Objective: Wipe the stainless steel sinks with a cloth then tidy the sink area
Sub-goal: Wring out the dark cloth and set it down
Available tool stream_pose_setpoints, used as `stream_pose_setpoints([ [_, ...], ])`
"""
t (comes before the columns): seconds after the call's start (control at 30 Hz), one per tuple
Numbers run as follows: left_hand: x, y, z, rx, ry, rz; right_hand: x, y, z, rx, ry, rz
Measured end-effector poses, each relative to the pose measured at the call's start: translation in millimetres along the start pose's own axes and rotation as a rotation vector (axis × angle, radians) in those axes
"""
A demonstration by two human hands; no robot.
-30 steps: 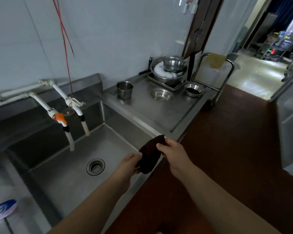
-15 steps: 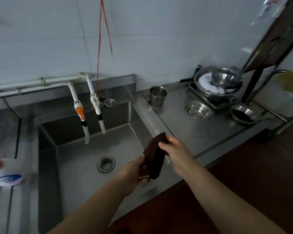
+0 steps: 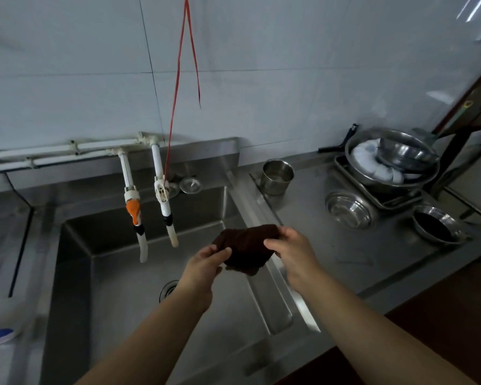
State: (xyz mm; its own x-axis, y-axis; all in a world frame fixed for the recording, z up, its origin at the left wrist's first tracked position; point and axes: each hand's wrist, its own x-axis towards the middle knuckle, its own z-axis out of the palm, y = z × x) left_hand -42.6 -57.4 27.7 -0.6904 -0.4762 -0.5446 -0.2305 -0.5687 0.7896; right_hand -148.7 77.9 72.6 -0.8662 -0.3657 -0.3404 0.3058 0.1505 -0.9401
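Progress: I judge the wiping has not begun; the cloth (image 3: 247,248) is off the steel, held in the air over the right part of the sink (image 3: 117,301).
Done so far: nothing I can confirm; whether the basin is wet or already wiped, I cannot tell.
Left to do: wipe this basin and its rim, then any neighbouring one, then tidy the counter (image 3: 331,245).
Cloth: dark brown, bunched and stretched between both hands, above the basin's right wall, clear of the drain (image 3: 168,289).
Left hand (image 3: 203,269): I have it reaching in from below, thumb and fingers pinched on the cloth's left edge.
Right hand (image 3: 292,251): palm down, fingers curled and clamped on the cloth's right end, over the ledge between basin and counter.
Counter clutter: steel cup (image 3: 277,177), small bowl (image 3: 349,209), dark-filled bowl (image 3: 435,227), and stacked basins (image 3: 392,162) on a tray at the far right.
Taps: two white pipes (image 3: 142,195) hang over the basin's back wall, well apart from the cloth.
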Motion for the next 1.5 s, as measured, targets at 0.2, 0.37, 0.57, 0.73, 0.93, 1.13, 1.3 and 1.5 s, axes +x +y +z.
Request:
stream_pose_setpoints([
  [0.2, 24.8, 7.4, 14.6, 0.12, 0.193, 0.128, 43.5, 1.1, -6.1, -0.114, -0.122, -0.012],
  [0.37, 24.9, 6.4, 35.8, 0.105, 0.218, 0.226, 77.5, -6.1, -19.9, -0.337, -0.422, -0.071],
  [0.57, 30.6, -9.5, 71.3, 0.672, 0.376, 0.404, 104.0, -4.4, -40.6, -0.909, -0.338, -0.611],
  [0.73, 31.6, -24.3, 76.2, 1.063, 0.545, 0.55, 128.0, 10.7, -66.9, -1.136, -0.346, -0.712],
  [0.93, 18.0, -40.2, 76.3, 0.759, 0.307, 0.346, 131.6, 17.5, -75.5, -1.15, -0.624, -0.481],
  [1.13, 16.5, -62.4, 80.8, 0.601, 0.341, 0.324, 112.0, 35.7, -99.6, -0.89, -0.869, -0.07],
  [1.3, 52.2, -93.7, 114.2, 0.823, 0.21, 0.26, 109.7, 76.1, -143.6, -1.031, -0.75, 0.078],
  [1.5, 93.9, -130.6, 166.3, 0.935, 0.013, 0.187, 110.6, 115.5, -201.2, -1.154, -0.582, 0.238],
])
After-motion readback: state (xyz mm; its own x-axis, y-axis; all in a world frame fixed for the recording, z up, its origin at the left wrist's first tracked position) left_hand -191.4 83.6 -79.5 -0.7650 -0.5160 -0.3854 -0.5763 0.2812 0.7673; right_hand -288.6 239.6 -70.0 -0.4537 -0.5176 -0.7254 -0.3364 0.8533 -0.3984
